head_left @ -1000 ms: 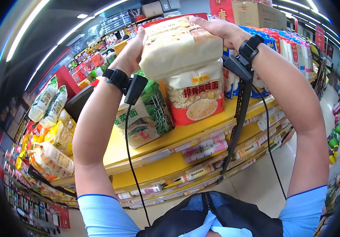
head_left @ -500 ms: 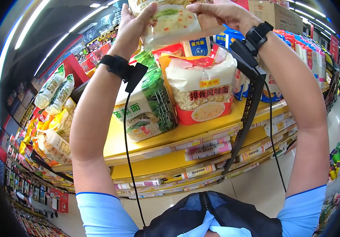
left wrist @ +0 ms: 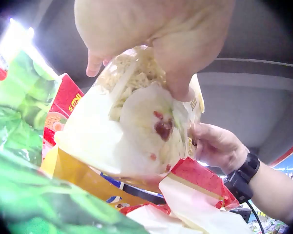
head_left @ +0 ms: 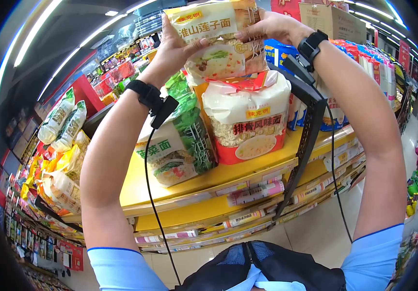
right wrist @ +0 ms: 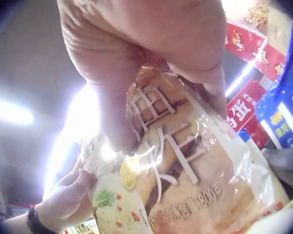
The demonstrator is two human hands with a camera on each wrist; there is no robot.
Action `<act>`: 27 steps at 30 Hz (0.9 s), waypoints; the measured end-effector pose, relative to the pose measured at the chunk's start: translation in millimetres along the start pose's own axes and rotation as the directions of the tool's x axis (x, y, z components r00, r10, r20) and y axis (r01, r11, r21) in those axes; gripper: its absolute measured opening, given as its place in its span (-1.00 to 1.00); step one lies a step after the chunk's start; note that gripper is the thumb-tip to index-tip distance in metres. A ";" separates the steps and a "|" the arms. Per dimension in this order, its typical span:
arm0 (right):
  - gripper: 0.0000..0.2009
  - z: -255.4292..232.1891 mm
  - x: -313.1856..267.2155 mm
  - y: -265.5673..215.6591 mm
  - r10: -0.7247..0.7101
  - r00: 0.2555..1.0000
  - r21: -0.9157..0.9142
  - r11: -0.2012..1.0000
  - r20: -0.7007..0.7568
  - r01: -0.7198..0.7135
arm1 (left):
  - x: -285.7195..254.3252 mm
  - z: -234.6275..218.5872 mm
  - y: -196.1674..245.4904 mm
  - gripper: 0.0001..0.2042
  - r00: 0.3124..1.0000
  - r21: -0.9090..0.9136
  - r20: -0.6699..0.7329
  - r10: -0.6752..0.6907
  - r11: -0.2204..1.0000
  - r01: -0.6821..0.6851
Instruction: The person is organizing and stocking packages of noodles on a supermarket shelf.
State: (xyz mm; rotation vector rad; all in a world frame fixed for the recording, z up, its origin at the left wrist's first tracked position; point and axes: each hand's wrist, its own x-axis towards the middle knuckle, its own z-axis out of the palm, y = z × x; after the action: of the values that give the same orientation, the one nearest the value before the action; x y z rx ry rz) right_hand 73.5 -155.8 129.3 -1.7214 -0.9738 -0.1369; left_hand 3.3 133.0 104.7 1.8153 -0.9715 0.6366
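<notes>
Both hands hold one clear noodle packet (head_left: 218, 41) up over the top yellow shelf (head_left: 180, 186). My left hand (head_left: 180, 46) grips its left edge, thumb across the front. My right hand (head_left: 262, 24) pinches its upper right side. The packet (left wrist: 136, 131) shows pale noodles and a printed bowl in the left wrist view, where the left hand (left wrist: 151, 34) wraps it from above. In the right wrist view the right hand (right wrist: 151, 53) curls over the packet (right wrist: 185, 180). Right below it stands a red-and-white noodle packet (head_left: 250, 116). A green-and-white noodle packet (head_left: 177, 140) stands to the left of that.
Blue packets (head_left: 277, 53) and a cardboard box (head_left: 332, 19) sit behind on the shelf. Lower yellow shelves carry price tags (head_left: 255, 191). Hanging snack bags (head_left: 61, 155) fill the left rack. A tiled aisle floor (head_left: 325, 218) lies below right.
The packet, lifted high half a second ago, has come down a little and turned its printed front toward me, above the red-and-white packet. A second ago it rested lower, against that packet.
</notes>
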 end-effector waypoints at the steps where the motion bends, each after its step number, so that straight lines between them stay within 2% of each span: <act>1: -0.40 -4.1 2.9 -2.8 0.041 0.999 -0.020 0.999 0.019 -0.041 | 3.9 -1.0 -0.9 0.05 1.000 0.023 -0.005 -0.026 0.999 0.026; 5: -0.36 -15.3 13.6 -4.0 0.209 0.976 -0.099 0.974 0.061 -0.202 | 10.9 2.2 -6.9 0.04 0.988 0.072 -0.047 -0.145 0.986 0.148; 8: -0.33 -20.6 21.8 -0.7 0.277 0.959 -0.149 0.952 0.057 -0.267 | 26.4 -11.8 -24.5 0.01 0.966 0.275 -0.027 -0.258 0.927 0.255; 9: -0.31 -23.6 25.2 -0.2 0.293 0.955 -0.181 0.943 0.046 -0.280 | 27.6 -11.6 -22.3 -0.05 0.959 0.226 0.003 -0.283 0.935 0.274; 12: -0.26 -33.3 35.7 2.4 0.336 0.942 -0.349 0.884 0.008 -0.312 | 25.8 -6.8 -20.9 -0.09 0.902 0.224 0.062 -0.428 0.886 0.406; 13: -0.24 -37.4 38.1 4.0 0.350 0.937 -0.409 0.854 -0.007 -0.322 | 26.1 -4.4 -29.0 -0.12 0.904 0.333 0.004 -0.427 0.853 0.401; 14: -0.21 -41.6 38.5 8.1 0.365 0.931 -0.463 0.821 -0.025 -0.335 | 26.5 -3.8 -32.9 -0.11 0.873 0.366 -0.009 -0.488 0.811 0.457; 16: -0.21 -40.5 34.7 13.1 0.353 0.936 -0.454 0.835 0.008 -0.311 | 21.0 6.4 -13.4 -0.09 0.798 0.427 -0.043 -0.601 0.711 0.558; 17: -0.21 -37.5 31.2 13.4 0.331 0.943 -0.431 0.853 0.013 -0.293 | 19.4 8.3 -11.8 -0.19 0.798 0.438 -0.061 -0.600 0.702 0.561; 20: -0.20 -37.5 31.4 17.6 0.300 0.954 -0.404 0.875 0.020 -0.267 | 20.5 -2.1 -23.2 -0.34 0.816 0.299 0.095 -0.570 0.798 0.523; 21: -0.20 -35.0 31.3 16.0 0.273 0.962 -0.431 0.868 0.000 -0.247 | 16.7 0.9 -21.7 -0.46 0.847 0.248 0.057 -0.529 0.829 0.501; 23: -0.21 -35.5 31.4 7.9 0.208 0.978 -0.489 0.852 -0.012 -0.187 | 16.1 3.2 -17.3 -0.48 0.896 0.235 -0.039 -0.443 0.867 0.439; 24: -0.21 -35.5 28.1 4.1 0.099 0.995 -0.490 0.868 0.007 -0.083 | 16.3 4.3 -12.8 -0.48 0.913 0.230 -0.088 -0.399 0.884 0.408; 25: -0.41 -35.2 24.3 -16.8 0.093 0.995 -0.533 0.845 0.043 -0.056 | 19.5 5.4 2.5 -0.52 0.925 0.291 -0.110 -0.363 0.878 0.380; 26: -0.59 -34.0 22.4 -37.8 0.087 0.993 -0.570 0.821 0.083 -0.024 | 28.0 -5.5 -1.0 -0.54 0.941 0.443 -0.165 -0.297 0.830 0.339; 27: -0.67 -34.1 21.6 -39.6 -0.046 0.996 -0.483 0.872 0.079 0.079 | 26.2 -7.6 10.9 -0.53 0.968 0.457 -0.160 -0.195 0.854 0.248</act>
State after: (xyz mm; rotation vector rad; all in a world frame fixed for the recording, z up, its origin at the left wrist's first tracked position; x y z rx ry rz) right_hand 74.0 -170.5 183.8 -2.1649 -1.1085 -0.3999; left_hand 8.5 128.3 133.3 2.2561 -0.5434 0.8720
